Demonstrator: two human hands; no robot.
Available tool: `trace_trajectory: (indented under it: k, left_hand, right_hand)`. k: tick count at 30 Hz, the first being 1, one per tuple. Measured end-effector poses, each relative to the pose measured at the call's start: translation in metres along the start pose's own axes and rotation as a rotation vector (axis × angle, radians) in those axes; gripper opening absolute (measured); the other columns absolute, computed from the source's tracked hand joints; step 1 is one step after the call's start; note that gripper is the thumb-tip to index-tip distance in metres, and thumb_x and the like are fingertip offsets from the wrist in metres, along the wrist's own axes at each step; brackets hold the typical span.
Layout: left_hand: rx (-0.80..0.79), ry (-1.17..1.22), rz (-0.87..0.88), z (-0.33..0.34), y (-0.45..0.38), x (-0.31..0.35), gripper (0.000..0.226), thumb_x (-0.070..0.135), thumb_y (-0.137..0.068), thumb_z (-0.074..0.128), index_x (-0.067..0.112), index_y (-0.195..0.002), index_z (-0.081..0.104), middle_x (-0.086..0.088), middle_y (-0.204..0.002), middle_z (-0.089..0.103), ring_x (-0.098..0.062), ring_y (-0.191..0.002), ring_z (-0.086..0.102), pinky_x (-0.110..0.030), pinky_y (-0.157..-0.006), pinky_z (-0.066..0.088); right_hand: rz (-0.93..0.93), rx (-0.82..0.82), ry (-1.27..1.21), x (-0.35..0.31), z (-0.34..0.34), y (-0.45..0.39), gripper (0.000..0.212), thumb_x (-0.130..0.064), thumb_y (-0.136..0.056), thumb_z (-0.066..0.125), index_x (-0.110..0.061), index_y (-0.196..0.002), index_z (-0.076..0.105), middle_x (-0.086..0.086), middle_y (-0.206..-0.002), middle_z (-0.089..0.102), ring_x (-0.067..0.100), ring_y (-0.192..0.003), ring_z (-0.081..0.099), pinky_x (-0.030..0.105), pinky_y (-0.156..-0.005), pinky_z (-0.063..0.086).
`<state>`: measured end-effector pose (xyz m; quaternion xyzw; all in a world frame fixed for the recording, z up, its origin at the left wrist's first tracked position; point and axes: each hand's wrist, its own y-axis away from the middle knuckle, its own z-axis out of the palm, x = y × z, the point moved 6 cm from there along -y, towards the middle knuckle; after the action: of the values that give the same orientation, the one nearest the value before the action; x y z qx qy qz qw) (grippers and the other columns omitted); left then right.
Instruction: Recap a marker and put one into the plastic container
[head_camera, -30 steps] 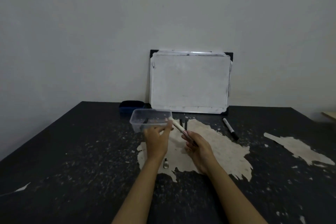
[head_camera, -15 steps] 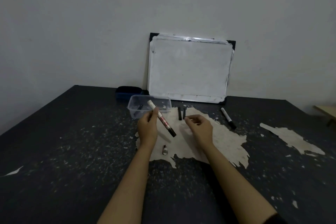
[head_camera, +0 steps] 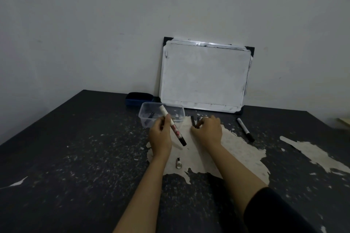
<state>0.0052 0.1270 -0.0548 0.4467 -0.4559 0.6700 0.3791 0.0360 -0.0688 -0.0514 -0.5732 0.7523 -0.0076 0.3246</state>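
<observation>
Two hands work over the pale worn patch of the dark tabletop [head_camera: 75, 147]. The left hand [head_camera: 160, 138] pinches a white marker [head_camera: 172, 126] between thumb and fingers near the middle of its barrel; the marker is held clear of the surface and tilted, its white end up and away over the clear plastic container [head_camera: 162, 114], its black end down and toward the person. The right hand [head_camera: 207, 131] lies knuckles up just to the right of it, fingers curled down at two short black caps [head_camera: 195, 122] that lie side by side on the patch (whether it actually grips one I cannot tell, since the fingertips hide the contact). Just nearer than the left hand, between the two forearms, a small white cap [head_camera: 178, 163] lies on the patch. Well to the right of the right hand rests a second marker [head_camera: 245, 129], black-capped. Something dark lies inside the container beyond the left hand. Farther off behind both hands a whiteboard [head_camera: 205, 75] leans on the wall, with a dark blue eraser [head_camera: 139, 98] to its left.
</observation>
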Motion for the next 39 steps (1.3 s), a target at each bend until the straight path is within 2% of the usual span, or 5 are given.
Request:
trace_trajectory:
  k: [3, 7, 11, 19, 39]
  left_hand:
    - [0.022, 0.0, 0.067, -0.001, -0.001, 0.005, 0.019, 0.04, -0.095, 0.052, 0.038, -0.08, 0.064, 0.015, -0.07, 0.066, 0.001, -0.067, 0.062, -0.017, -0.061, 0.051]
    - [0.017, -0.17, 0.189, 0.0, -0.006, 0.006, 0.034, 0.039, -0.098, 0.046, 0.017, -0.112, 0.068, -0.01, -0.096, 0.066, -0.036, -0.098, 0.058, -0.048, -0.084, 0.052]
    - [-0.012, -0.477, 0.344, 0.008, 0.0, 0.009, 0.038, 0.035, -0.099, 0.043, 0.018, -0.126, 0.062, -0.007, -0.11, 0.061, -0.018, -0.106, 0.044, -0.018, -0.086, 0.031]
    - [-0.093, -0.718, 0.428, 0.015, 0.007, 0.003, 0.034, 0.029, -0.098, 0.049, 0.019, -0.126, 0.064, -0.009, -0.107, 0.055, -0.012, -0.101, 0.031, -0.025, -0.086, 0.038]
    - [-0.156, -0.854, 0.484, 0.017, 0.012, 0.006, 0.032, 0.03, -0.097, 0.05, 0.022, -0.124, 0.065, -0.005, -0.109, 0.054, -0.019, -0.105, 0.04, -0.022, -0.088, 0.03]
  right_hand:
    - [0.054, 0.011, -0.077, 0.005, -0.005, 0.0, 0.021, -0.033, -0.08, 0.077, -0.015, -0.09, 0.077, 0.008, -0.107, 0.063, 0.028, -0.114, 0.051, 0.035, -0.086, 0.049]
    - [0.111, 0.124, -0.346, 0.016, -0.023, 0.008, 0.013, -0.034, -0.078, 0.078, -0.021, -0.079, 0.075, -0.006, -0.086, 0.069, 0.014, -0.092, 0.063, 0.032, -0.072, 0.051]
    - [0.17, 0.043, -0.827, 0.026, -0.025, 0.016, 0.009, -0.022, -0.085, 0.078, -0.017, -0.09, 0.072, -0.001, -0.083, 0.075, 0.01, -0.075, 0.072, 0.029, -0.068, 0.061]
    - [0.393, -0.046, -1.536, 0.035, -0.008, 0.028, 0.023, -0.011, -0.094, 0.068, 0.001, -0.112, 0.069, 0.008, -0.086, 0.078, 0.016, -0.078, 0.077, 0.025, -0.075, 0.064]
    - [0.132, 0.14, -1.147, 0.036, -0.04, 0.03, 0.023, -0.016, -0.091, 0.072, -0.009, -0.112, 0.074, 0.007, -0.094, 0.078, 0.018, -0.085, 0.075, 0.031, -0.082, 0.062]
